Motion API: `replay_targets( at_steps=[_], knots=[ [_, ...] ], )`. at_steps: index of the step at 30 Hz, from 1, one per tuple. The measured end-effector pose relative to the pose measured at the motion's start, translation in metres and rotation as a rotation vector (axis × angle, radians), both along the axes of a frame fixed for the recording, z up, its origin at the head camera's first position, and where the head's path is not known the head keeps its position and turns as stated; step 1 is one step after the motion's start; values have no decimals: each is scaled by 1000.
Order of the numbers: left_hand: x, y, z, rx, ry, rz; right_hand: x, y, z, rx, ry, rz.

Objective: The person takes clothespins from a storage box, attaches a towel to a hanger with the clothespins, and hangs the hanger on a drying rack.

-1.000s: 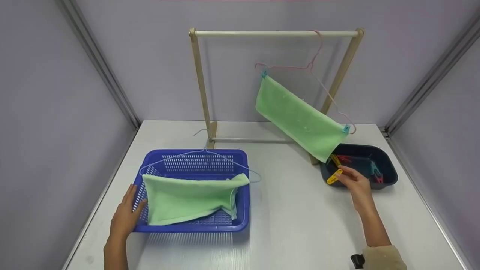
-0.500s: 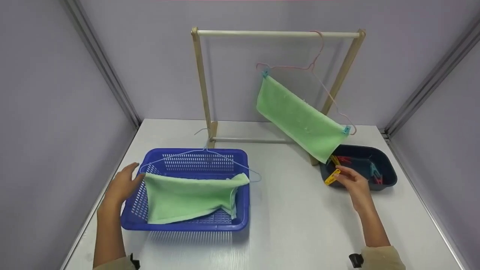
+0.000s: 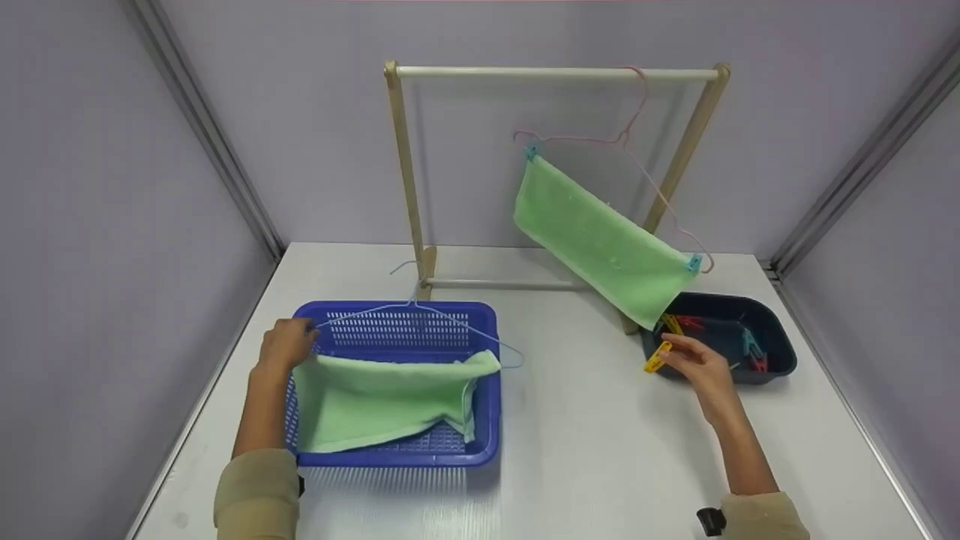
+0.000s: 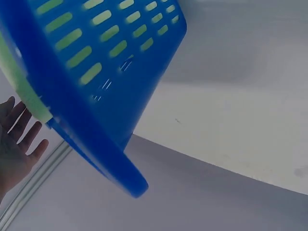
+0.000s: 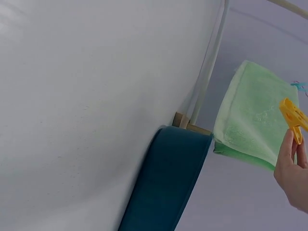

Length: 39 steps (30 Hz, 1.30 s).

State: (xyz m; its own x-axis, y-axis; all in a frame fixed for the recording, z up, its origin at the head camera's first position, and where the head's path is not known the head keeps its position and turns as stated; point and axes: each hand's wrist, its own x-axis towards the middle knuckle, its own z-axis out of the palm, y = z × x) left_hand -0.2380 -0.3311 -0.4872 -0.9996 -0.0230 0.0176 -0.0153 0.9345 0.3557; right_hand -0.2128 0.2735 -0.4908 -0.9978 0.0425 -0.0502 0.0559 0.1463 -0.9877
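My left hand [image 3: 285, 345] reaches over the left end of a pale blue clothes hanger [image 3: 457, 318], covering that end. In the left wrist view its fingers [image 4: 30, 137] look fairly straight and spread, beside a towel edge and the basket rim. The hanger lies across a blue plastic basket [image 3: 397, 460], above a folded green towel [image 3: 382, 397] inside it. My right hand [image 3: 701, 371] pinches a yellow clothespin [image 3: 658, 358] between thumb and fingers at the front left of a dark bin [image 3: 776, 337]. The right wrist view shows the same clothespin [image 5: 291, 115] upright in the fingertips.
A rack with a white bar [image 3: 517, 73] and wooden legs stands at the back. A pink hanger [image 3: 577, 139] on it tilts down to the right, with another green towel [image 3: 600, 236] clipped by two blue clothespins. Red, yellow and blue clothespins lie in the bin.
My left hand has left the basket's left side, risen, and moved right onto the hanger's left end. My right hand has shifted slightly left with the yellow clothespin.
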Motion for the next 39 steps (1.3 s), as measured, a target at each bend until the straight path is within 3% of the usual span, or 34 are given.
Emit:
replay_targets(
  at_steps=[5,9,18,26,28,33,39],
  knots=[
    [-4,3,-9,-73,41,28,0,-2,0,-2,13,17],
    [-2,0,-10,-63,50,44,1,-2,-2,-3,8,27],
    [11,-14,-9,138,43,28,5,4,-4,-8,-6,22],
    [20,-24,-5,426,193,33,6,7,-5,1,-20,10],
    [23,-24,-4,475,199,53,5,8,-5,-4,-28,5],
    [30,-25,-1,504,157,114,5,10,-6,-15,-35,-4],
    [36,-24,-1,521,227,143,6,9,-6,-1,-30,-7]
  ],
)
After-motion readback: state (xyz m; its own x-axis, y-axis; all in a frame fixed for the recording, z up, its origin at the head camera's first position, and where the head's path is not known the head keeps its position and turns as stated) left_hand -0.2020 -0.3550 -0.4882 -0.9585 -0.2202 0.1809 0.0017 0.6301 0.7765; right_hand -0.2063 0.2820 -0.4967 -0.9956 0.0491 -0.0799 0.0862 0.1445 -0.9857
